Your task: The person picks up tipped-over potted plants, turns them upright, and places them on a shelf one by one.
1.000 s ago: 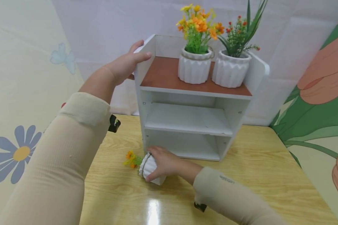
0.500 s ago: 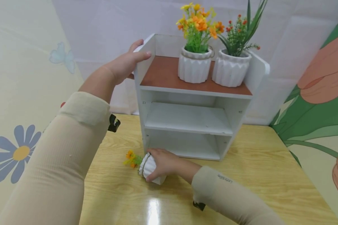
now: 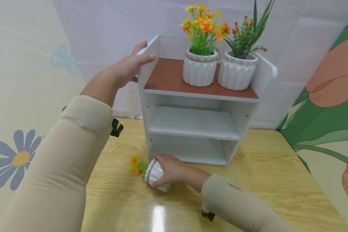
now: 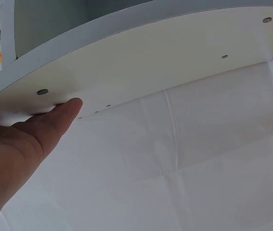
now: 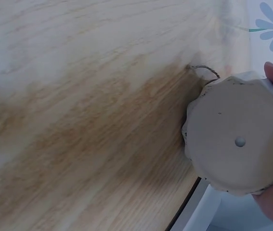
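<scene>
On its side, in front of the shelf unit's lower left corner, lies a white ribbed flowerpot (image 3: 156, 174) with orange and yellow artificial flowers (image 3: 137, 165) pointing left. My right hand (image 3: 172, 169) grips this pot around its body. Its round base (image 5: 232, 130), with a small hole, faces the right wrist camera. My left hand (image 3: 127, 69) holds the upper left side panel of the white shelf unit (image 3: 191, 94), thumb over the front edge. Fingers (image 4: 59, 122) lie along the panel's outer face in the left wrist view.
Two white pots stand on the brown top shelf: one with orange flowers (image 3: 199, 69), one with red berries and long leaves (image 3: 237, 72). The shelf unit stands on a wooden table (image 3: 272, 180) against a white cloth (image 3: 110, 25). Printed flower walls flank it.
The right hand and the lying pot have shifted very slightly to the right. The left hand keeps its place on the shelf unit.
</scene>
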Tool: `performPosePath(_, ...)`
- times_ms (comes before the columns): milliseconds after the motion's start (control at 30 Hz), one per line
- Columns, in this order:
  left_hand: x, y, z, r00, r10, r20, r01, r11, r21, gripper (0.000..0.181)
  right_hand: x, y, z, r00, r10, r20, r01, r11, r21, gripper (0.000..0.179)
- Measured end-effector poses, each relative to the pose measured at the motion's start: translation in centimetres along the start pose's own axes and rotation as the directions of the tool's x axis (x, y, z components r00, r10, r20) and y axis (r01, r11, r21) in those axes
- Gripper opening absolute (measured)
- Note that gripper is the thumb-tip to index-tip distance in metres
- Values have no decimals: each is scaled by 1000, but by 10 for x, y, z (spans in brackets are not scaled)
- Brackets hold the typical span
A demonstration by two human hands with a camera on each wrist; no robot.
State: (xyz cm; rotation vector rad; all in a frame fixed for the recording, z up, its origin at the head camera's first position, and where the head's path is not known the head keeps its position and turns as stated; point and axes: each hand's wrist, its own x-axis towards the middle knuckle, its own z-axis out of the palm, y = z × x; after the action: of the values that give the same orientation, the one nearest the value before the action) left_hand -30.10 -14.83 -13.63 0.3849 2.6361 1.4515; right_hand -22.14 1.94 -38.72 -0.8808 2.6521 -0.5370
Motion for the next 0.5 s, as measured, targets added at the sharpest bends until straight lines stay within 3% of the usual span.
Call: performPosePath(500,0,0,0,1000,-2,-2,2,1000,5,70,-17,21,5,994,14,-106,5,984,175,102)
